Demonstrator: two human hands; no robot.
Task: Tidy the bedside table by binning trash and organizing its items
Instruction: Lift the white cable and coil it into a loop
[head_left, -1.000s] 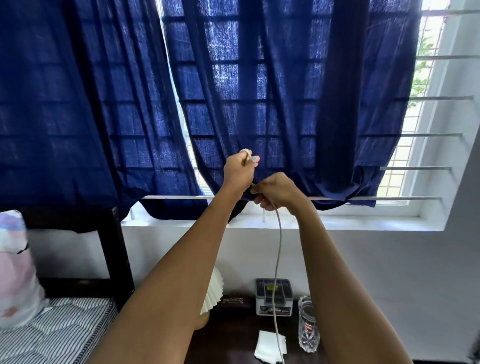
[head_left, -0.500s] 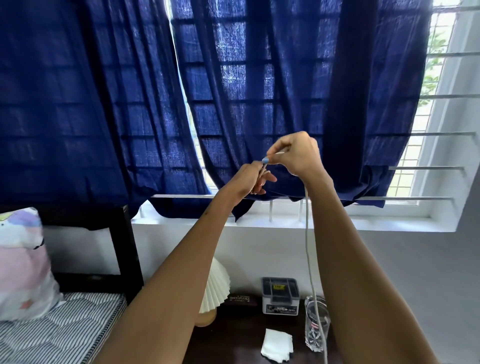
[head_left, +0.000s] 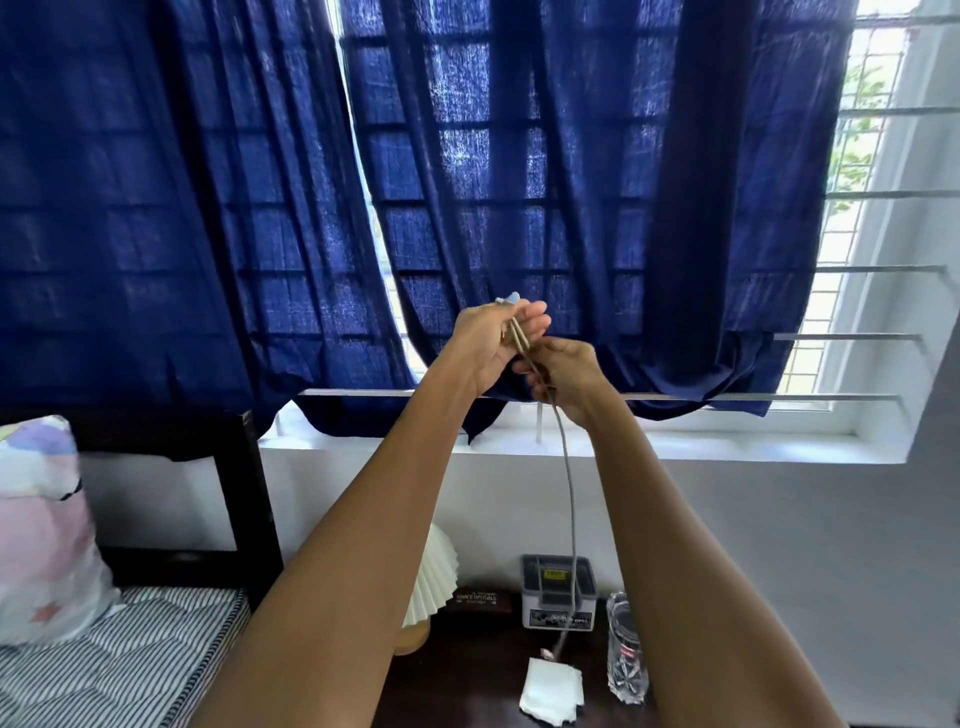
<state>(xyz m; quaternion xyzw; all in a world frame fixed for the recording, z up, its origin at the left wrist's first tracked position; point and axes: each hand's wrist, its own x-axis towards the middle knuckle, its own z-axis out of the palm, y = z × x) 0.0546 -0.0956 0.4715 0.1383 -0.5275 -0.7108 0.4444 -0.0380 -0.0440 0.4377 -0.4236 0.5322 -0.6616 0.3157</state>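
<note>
Both hands are raised in front of the blue curtain, high above the bedside table. My left hand holds a few folded loops of a grey cable against its palm. My right hand, just below and to the right, pinches the same cable. From there the cable hangs straight down, and its free end dangles just above a crumpled white tissue on the dark table.
On the table stand a pleated white lamp, a dark glasses case, a small grey box and a clear glass. A bed with a striped sheet, a pillow and a dark headboard lies to the left.
My right hand has dropped from above the left hand to just below it. The hanging cable is shorter, its end now lifted clear of the table.
</note>
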